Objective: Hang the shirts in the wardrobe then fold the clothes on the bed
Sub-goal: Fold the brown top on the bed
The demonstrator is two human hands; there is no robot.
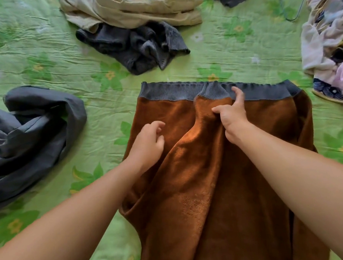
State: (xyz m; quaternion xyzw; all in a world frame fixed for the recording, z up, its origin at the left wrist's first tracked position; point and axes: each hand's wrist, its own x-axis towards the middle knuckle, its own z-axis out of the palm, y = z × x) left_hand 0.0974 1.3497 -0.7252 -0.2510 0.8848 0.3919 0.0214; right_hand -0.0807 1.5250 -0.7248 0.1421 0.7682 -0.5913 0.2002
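Observation:
A brown fleecy garment (pixel 207 198) with a grey ribbed hem (pixel 164 91) lies spread on the green flowered bed sheet (pixel 232 51), inside out, in the lower middle of the head view. One sleeve with a grey cuff lies folded over its middle. My right hand (pixel 231 117) pinches that sleeve just below the cuff, index finger stretched onto the grey hem. My left hand (pixel 147 143) hovers over the garment's left part with fingers loosely curled, holding nothing.
A crumpled dark grey jacket (pixel 32 138) lies at the left. A dark grey knit piece (pixel 139 47) and beige trousers (pixel 131 9) lie at the back. A heap of pale patterned clothes (pixel 330 45) sits at the right edge, and a wire hanger (pixel 294 11) behind it.

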